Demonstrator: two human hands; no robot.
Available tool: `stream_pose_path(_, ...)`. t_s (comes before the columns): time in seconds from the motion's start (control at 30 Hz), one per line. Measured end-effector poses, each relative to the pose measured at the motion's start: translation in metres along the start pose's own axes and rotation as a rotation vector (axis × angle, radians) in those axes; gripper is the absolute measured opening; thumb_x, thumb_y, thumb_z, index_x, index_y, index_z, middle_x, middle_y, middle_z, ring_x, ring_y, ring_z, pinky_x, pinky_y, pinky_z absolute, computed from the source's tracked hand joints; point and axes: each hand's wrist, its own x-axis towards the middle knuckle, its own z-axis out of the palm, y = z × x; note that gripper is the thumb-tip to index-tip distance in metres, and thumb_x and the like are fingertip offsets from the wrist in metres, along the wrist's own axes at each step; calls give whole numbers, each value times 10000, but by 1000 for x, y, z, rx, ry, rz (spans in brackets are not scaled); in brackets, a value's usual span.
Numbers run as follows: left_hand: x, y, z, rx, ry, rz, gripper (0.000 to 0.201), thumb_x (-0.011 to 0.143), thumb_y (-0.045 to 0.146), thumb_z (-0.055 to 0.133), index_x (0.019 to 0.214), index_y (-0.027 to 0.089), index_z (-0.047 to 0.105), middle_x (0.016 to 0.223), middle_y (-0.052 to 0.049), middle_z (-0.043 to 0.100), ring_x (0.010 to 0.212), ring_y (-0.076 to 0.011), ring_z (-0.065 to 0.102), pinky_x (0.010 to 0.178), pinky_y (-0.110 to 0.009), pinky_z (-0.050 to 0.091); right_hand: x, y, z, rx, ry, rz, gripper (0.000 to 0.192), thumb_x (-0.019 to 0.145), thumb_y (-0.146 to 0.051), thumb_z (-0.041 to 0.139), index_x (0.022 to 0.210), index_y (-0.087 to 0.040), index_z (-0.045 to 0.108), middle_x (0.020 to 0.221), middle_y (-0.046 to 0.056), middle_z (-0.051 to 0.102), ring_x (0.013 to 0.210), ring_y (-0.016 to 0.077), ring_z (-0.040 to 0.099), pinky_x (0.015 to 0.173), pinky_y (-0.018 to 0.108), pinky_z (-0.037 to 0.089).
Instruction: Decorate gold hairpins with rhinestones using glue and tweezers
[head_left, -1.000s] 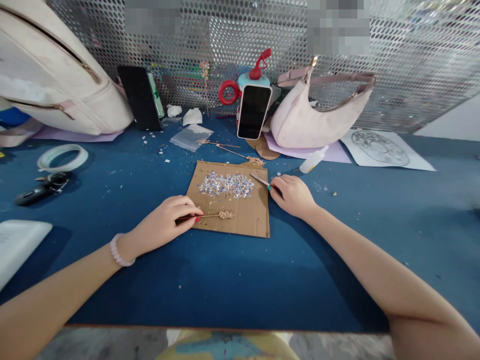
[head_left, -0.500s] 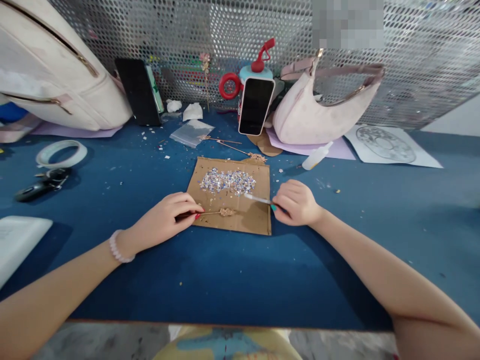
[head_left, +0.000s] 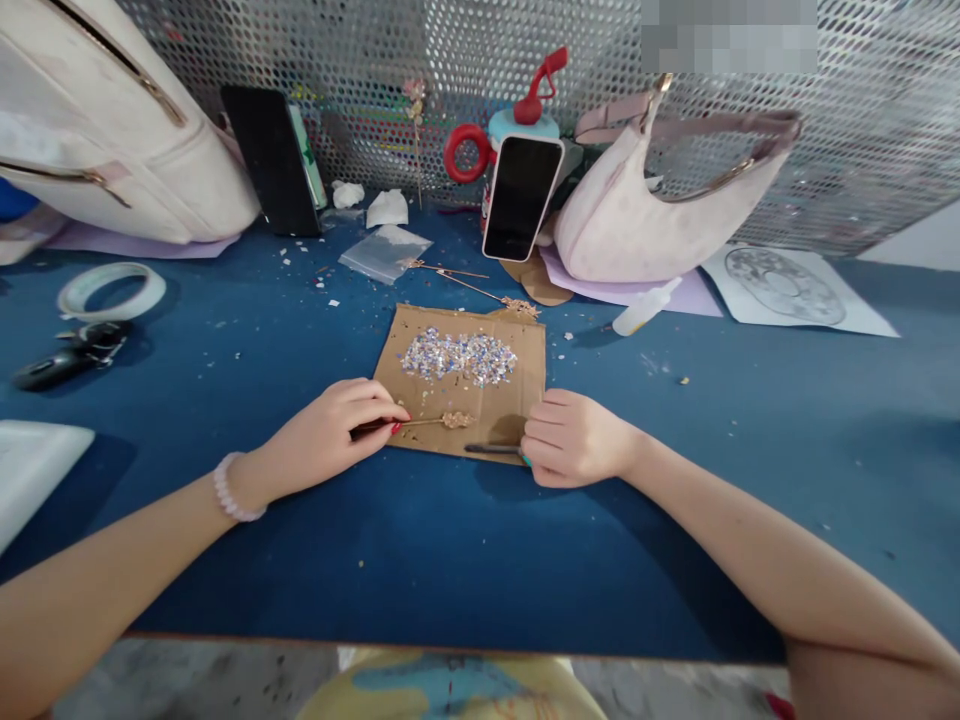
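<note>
My left hand (head_left: 352,428) pinches the thin stem of a gold-coloured hairpin (head_left: 456,420), whose ornate end lies over the lower part of a cardboard sheet (head_left: 525,375). At the sheet's lower right corner, my right hand (head_left: 574,438) is closed around a slim pen-like tool (head_left: 491,449). Its dark end points left, just below the ornate end and apart from it. Most of the tool is hidden in the fist. Above the hairpin, a pile of small shiny blue, white and silver rhinestones (head_left: 459,357) is spread on the cardboard.
Behind the cardboard lie more hairpins (head_left: 517,306) and a plastic bag (head_left: 384,252). A small glue bottle (head_left: 645,306) lies right. A phone (head_left: 523,198) leans on a cup, beside a handbag (head_left: 667,220). Tape (head_left: 112,292) and a black-handled tool (head_left: 73,355) lie left.
My right hand has come down and left, onto the cardboard's corner. The tool's dark end now shows where its white end showed, away from the rhinestones. My left hand keeps its hold on the hairpin.
</note>
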Motion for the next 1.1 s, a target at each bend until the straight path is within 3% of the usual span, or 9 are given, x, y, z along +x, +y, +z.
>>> stream_pose_path(0.13,-1,-1,-1,11,-3,-15,284,1020,344,468,1103,241,718,988,-39,697,938,-182,639,895,-337,480,-1,3,2,54,-40,60,251,879,-189,502,635,-223,457,581,-26,454,595,149,369,610,310,274)
stream_pose_path(0.33,-1,0,-1,19,11,13,268,1020,309,474,1100,225,716,982,-36,690,924,-173,639,886,-328,469,0,4,0,38,-47,50,221,946,-276,517,746,-204,576,628,-21,524,622,148,428,621,313,305)
stream_pose_path(0.6,-1,0,-1,18,-17,-13,284,1018,328,465,1107,236,719,981,-37,686,917,-174,640,891,-336,476,-1,3,-2,1,-46,31,159,953,-193,497,979,-169,652,852,31,690,754,150,572,701,318,381)
stream_pose_path(0.93,-6,1,-4,20,-2,19,239,1020,301,491,1123,236,696,1019,-26,686,964,-175,636,905,-319,453,6,-6,-1,-61,-18,2,187,978,-180,503,915,-172,678,853,28,704,742,135,591,676,305,408)
stream_pose_path(1.1,-7,2,-3,4,-19,29,225,1017,264,501,1151,239,680,1049,-12,673,964,-149,637,883,-278,458,10,-13,1,-56,29,-22,213,998,-296,556,916,-147,684,811,23,682,722,130,588,655,305,399)
